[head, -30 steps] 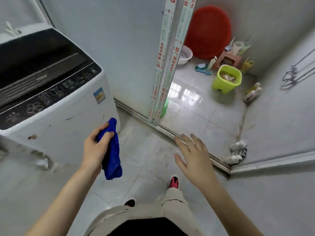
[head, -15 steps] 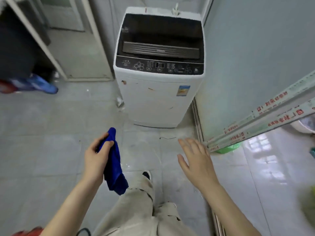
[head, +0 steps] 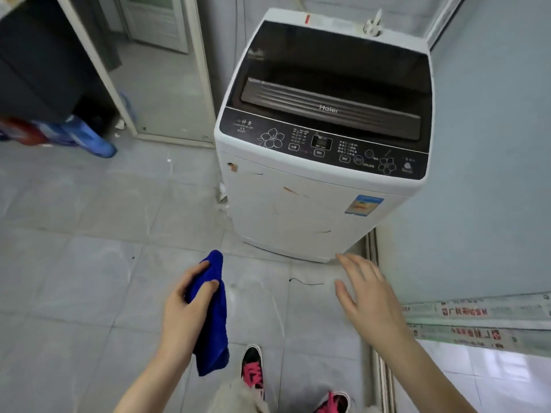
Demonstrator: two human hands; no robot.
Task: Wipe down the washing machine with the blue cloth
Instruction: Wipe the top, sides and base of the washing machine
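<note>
Washing machine [head: 325, 150] stands ahead against the wall, untouched, while the left hand [head: 185, 311] grips the bunched blue cloth [head: 211, 323] and the right hand [head: 369, 296] hangs spread, holding nothing; best to flatten the cloth before sweeping the dark lid.

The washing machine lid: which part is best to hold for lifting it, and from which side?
Probably the ribbed bar along the front edge of the lid, just behind the control panel. Come from the front with the open right hand; the left hand holds the blue cloth. The rest of the lid looks flat and smooth.
</note>
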